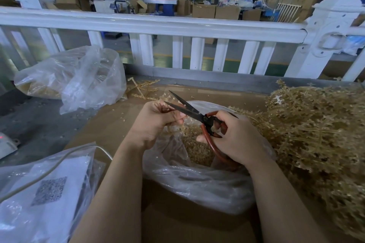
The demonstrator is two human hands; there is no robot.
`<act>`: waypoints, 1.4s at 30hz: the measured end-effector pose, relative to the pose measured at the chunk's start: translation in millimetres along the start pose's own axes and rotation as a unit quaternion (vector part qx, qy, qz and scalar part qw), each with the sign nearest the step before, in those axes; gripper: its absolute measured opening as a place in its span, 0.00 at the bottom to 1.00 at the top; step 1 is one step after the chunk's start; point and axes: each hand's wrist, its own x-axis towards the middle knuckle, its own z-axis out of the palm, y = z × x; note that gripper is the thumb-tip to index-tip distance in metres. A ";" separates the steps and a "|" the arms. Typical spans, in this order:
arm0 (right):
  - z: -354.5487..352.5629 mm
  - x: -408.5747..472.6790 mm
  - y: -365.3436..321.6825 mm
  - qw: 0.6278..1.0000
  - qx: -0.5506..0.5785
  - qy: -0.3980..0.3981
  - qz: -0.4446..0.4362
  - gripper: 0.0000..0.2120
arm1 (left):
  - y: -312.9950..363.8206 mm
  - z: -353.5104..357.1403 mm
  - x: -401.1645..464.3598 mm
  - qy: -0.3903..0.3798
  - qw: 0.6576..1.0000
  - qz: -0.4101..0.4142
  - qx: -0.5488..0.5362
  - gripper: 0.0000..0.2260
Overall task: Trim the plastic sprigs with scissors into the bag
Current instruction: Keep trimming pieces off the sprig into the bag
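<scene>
Right hand (235, 140) grips the red loop handles of the scissors (195, 116), fingers curled through and round them, just at 3 o'clock of the picture's middle. Its dark blades stand parted and point toward 10 o'clock, their tips reaching the left hand (156, 122). That left hand sits near the middle, fingers curled and pinching a small golden sprig (173, 127) whose lower end hangs down below the fingers; how much of it lies between the blades I cannot tell.

Directly under both hands, toward 6 o'clock, the clear plastic bag (197, 179) lies open on the brown tabletop (110, 128), and golden trimmings (197, 144) fill its inside. At 3 o'clock a big pile of untrimmed golden sprigs (316, 134) rests on the tabletop, touching the bag's right side. A few loose sprigs (144, 89) lie at 12 o'clock, just beyond the blade tips.

At 10 o'clock a second clear bag (75, 79) holds more golden pieces. At 7 o'clock lies a plastic pouch (45, 193) with a printed white sheet inside, and a pale cable (49, 169) crosses it. A white fence (177, 27) runs across behind the tabletop.
</scene>
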 end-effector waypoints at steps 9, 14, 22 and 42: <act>-2.4 0.1 -5.6 1.000 -0.002 -0.003 0.008 0.22 | -2.7 -2.5 1.1 -0.034 0.999 -0.011 0.029 0.03; -2.1 0.3 -4.2 1.000 0.015 -0.004 0.016 0.23 | -2.9 -2.8 1.2 -0.049 0.999 -0.020 0.011 0.03; 0.1 1.5 -0.9 0.999 0.033 0.011 0.016 0.18 | -2.2 -2.1 1.9 -0.039 0.998 -0.029 -0.030 0.03; -3.5 1.1 -9.1 0.999 0.035 -0.023 0.029 0.22 | -4.8 1.7 1.8 -0.043 0.999 0.000 0.023 0.04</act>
